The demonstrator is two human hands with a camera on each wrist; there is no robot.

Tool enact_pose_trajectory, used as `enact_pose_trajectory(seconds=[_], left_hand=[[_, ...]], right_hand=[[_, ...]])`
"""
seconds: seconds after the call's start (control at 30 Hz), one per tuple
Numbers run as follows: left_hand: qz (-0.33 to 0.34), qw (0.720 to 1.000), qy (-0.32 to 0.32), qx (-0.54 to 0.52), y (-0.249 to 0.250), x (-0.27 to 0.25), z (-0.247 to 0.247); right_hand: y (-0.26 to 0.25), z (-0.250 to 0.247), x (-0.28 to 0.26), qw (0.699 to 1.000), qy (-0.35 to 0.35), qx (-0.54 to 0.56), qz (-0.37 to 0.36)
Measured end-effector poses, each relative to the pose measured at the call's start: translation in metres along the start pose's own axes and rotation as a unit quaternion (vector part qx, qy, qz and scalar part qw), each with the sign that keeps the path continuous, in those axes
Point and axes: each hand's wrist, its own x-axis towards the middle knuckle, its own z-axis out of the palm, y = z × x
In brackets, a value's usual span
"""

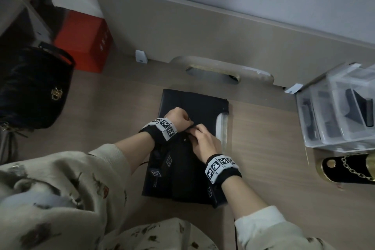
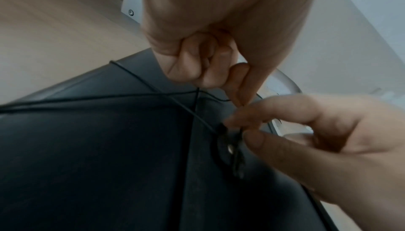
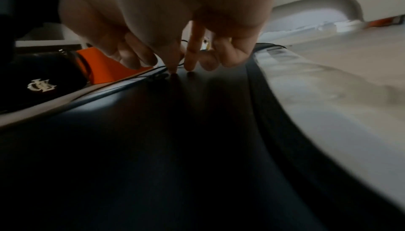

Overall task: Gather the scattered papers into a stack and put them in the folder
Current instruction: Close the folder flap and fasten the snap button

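The black folder (image 1: 198, 103) lies closed on the wooden desk (image 1: 274, 158), flap down. Both hands work over its middle. My left hand (image 1: 182, 116) is curled and pinches the thin black closure string (image 2: 153, 96). My right hand (image 1: 203, 138) pinches the same string between thumb and forefinger, right at the round button (image 2: 228, 148) on the flap. In the right wrist view my right hand's fingertips (image 3: 173, 68) touch the folder (image 3: 175, 148). A pale, partly clear strip (image 1: 220, 126) shows along the folder's right side. No loose papers are in view.
A black handbag (image 1: 34, 87) sits at the left, with a red box (image 1: 85, 40) behind it. A clear plastic drawer unit (image 1: 341, 107) stands at the right, and a black-and-gold item with a chain (image 1: 349, 170) lies below it. A beige board (image 1: 203, 32) leans along the back.
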Motion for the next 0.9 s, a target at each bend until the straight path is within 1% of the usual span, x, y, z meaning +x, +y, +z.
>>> enact_pose_trajectory(seconds=[0.1,0.17,0.23,0.3,0.43,0.53,0.7,0.9], left_hand=[[0.02,1.0,-0.001,-0.024,-0.004,0.001,-0.002],[0.018,0.999,0.026,-0.035,-0.008,0.0,-0.004],[0.007,0.997,0.058,-0.041,-0.015,-0.001,-0.006],[-0.006,0.996,0.075,-0.055,-0.023,-0.003,-0.008],[-0.032,0.998,0.047,-0.041,-0.038,-0.011,-0.008],[-0.034,0.998,0.044,-0.043,-0.041,-0.015,-0.013],[-0.055,0.997,0.032,-0.051,-0.049,-0.018,-0.017],[-0.066,0.997,0.017,-0.032,-0.056,-0.025,-0.016]], right_hand=[[0.005,0.004,0.001,0.999,0.024,-0.019,0.023],[0.01,0.007,-0.001,0.998,0.029,-0.024,0.041],[0.015,0.01,-0.006,0.997,0.013,-0.02,0.068],[0.018,0.012,-0.014,0.996,-0.007,-0.003,0.087],[0.011,0.015,-0.025,0.994,-0.04,-0.009,0.1],[0.006,0.013,-0.022,0.991,-0.043,-0.018,0.127],[0.005,0.006,-0.025,0.984,-0.055,0.005,0.17],[0.003,0.001,-0.037,0.982,-0.066,-0.008,0.178]])
